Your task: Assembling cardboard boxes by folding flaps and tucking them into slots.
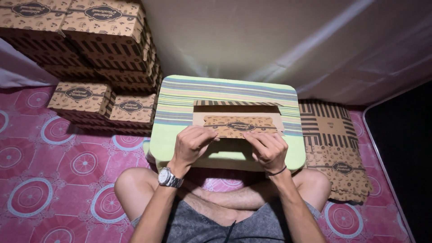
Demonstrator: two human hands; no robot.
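I sat cross-legged on the pink floor covering with round medallion patterns [54, 180], with the small lap table with a striped green, blue and yellow top [180, 96] across my knees in the middle of the frame. On it lay the flat brown printed cardboard box blank with a dark oval label and striped edges [238, 118], partly folded, its patterned flap standing up toward me.

My left hand [191, 144], with a silver wristwatch [169, 178] on its wrist, pinched the near left edge of that flap between thumb and fingers. My right hand [269, 148], a thin dark band [276, 172] at its wrist, was curled over the near right edge, fingers bent down on the card. Both hands gripped the cardboard; neither was free.

The blank seemed to me light and thin, stiff along its panels yet ready to bend at the scored creases. I judged it would crumple or tear if squeezed mid-panel, so the sound hold was at the edges close to a fold line, with fingertips spread. Its surface looked matt, not slippery.

In the upper left of the frame stood a stack of finished brown printed boxes [99, 49], and at the right, beside the table, lay a pile of unfolded flat blanks [335, 153].
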